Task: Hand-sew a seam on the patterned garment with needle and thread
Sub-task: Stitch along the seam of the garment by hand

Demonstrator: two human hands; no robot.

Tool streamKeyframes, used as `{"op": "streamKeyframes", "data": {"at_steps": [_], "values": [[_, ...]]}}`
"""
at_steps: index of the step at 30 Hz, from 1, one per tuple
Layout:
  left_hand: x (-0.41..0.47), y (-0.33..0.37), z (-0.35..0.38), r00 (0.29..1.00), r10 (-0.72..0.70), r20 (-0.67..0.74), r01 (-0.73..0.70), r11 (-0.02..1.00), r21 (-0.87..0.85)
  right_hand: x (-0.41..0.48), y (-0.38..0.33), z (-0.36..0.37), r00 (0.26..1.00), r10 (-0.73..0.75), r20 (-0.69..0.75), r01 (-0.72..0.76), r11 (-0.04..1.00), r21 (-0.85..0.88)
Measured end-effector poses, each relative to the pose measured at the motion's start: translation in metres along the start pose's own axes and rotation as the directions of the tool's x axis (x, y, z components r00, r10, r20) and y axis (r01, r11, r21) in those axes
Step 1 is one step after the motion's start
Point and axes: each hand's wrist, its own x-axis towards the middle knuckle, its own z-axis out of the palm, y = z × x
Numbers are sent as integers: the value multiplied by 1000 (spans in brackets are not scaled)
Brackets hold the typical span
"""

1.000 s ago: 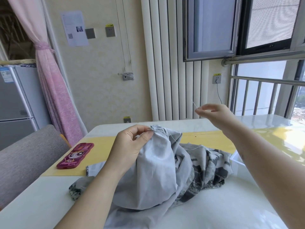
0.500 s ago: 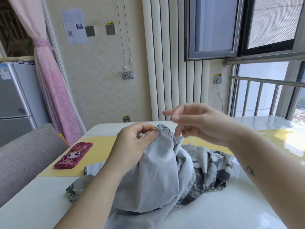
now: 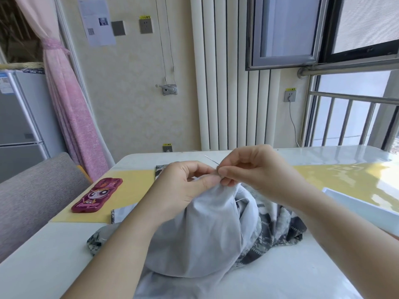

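Patterned garment lies bunched on the table, its raised edge pinched in your left hand, your right hand pinching the needle just beside it; likely risk: a slanted push pricks your left fingertip or strays off the seam.
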Motion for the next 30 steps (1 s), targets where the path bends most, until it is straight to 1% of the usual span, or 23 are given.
{"op": "streamKeyframes", "data": {"at_steps": [5,7,10,16,17,18,19,20,21,22,24,26,30], "values": [[-4,-6,2,998,-39,51,42,997,-67,-8,7,-3,989,140,49,-147,964,222],[-8,-6,5,996,-44,74,50,996,-71,-13,8,-4,983,169,72,-182,945,273],[-10,-6,10,995,-52,88,59,995,-77,-16,12,-6,976,196,93,-215,927,307],[-13,-4,16,994,-76,81,82,994,-71,-10,15,-17,953,219,208,-271,924,269],[-12,-4,16,994,-76,80,82,994,-70,-8,15,-20,959,204,195,-247,941,230],[-12,-4,16,994,-76,78,82,994,-72,-4,15,-23,972,180,153,-201,970,133],[-12,-4,16,994,-77,74,82,994,-75,-1,16,-26,985,140,98,-139,990,-19],[-12,-4,16,995,-74,68,79,994,-77,1,16,-28,994,88,59,-76,981,-178],[-12,-4,16,996,-70,62,74,994,-75,4,17,-29,998,32,48,-15,948,-319],[-13,-4,16,996,-64,58,68,995,-71,5,18,-29,998,-14,63,39,909,-414],[-13,-3,15,997,-57,56,60,996,-65,4,17,-30,989,-71,131,127,862,-490],[-14,-2,14,997,-54,51,57,996,-65,4,17,-31,976,-120,182,198,834,-514],[-13,-2,13,997,-57,52,60,996,-68,6,21,-33,964,-186,192,263,793,-549]]}}
